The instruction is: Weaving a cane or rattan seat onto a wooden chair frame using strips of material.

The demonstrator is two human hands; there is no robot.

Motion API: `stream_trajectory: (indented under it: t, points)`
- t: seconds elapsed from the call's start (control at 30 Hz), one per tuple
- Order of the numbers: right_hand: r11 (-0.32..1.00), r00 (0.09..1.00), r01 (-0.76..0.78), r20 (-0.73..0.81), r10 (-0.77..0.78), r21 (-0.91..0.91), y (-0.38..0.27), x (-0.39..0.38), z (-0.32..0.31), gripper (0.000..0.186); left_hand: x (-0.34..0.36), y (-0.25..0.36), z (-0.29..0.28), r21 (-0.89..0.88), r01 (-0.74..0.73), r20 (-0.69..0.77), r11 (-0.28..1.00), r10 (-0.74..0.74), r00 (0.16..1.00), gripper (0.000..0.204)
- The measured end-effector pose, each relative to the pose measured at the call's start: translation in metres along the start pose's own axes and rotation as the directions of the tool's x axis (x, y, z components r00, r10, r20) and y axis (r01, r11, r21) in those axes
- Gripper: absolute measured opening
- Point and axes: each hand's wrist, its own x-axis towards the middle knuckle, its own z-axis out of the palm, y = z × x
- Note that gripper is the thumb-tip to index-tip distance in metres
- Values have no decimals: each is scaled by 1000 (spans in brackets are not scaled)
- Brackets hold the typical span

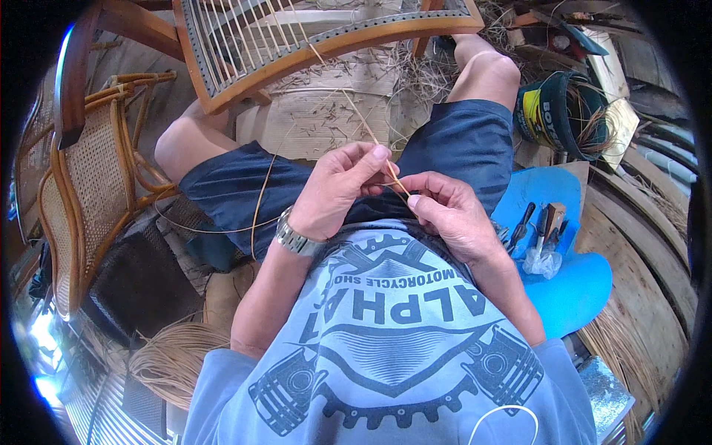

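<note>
A thin tan cane strand [361, 117] runs slantwise between both hands in front of my lap. My left hand [343, 182], with a metal watch at its wrist, pinches the strand between thumb and fingers. Close beside it, my right hand [450, 211] pinches the strand lower down, with thumb and index finger pressed together. A long thin strand [263, 185] loops over my left thigh; whether it is the same piece I cannot tell. Ahead of my knees stands a wooden chair frame [337, 42] with holes along its edge and parallel cane strands [241, 33] strung across its left part.
A rattan chair with woven panels [93, 200] stands at left, near a bundle of cane [174, 360]. On the right are a dark bucket [567, 111] holding cane scraps and a blue seat [567, 293] bearing hand tools [547, 222]. Shavings [423, 81] litter the floor.
</note>
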Motion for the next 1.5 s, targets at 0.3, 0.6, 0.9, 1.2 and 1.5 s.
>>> stream_trajectory:
  t: [0.3,0.6,0.9,1.2,1.5]
  points:
    - [983,984,169,-38,-172,-78,6,2,-3,19,9,-9,8,-207,-12,-6,978,11,1000,18]
    - [994,995,103,-4,-103,24,7,1,-5,17,4,-3,7,-281,31,94,959,-5,996,26]
    - [965,963,242,-98,-252,-102,21,-8,-4,15,-6,-1,12,-116,77,147,990,-60,987,25]
    - [918,916,380,-91,-391,-116,20,-13,0,14,-9,-17,9,-391,142,34,909,-140,990,25]
    - [860,856,470,-134,-499,-202,19,-21,-12,22,-8,-14,18,-296,56,9,953,-56,998,18]
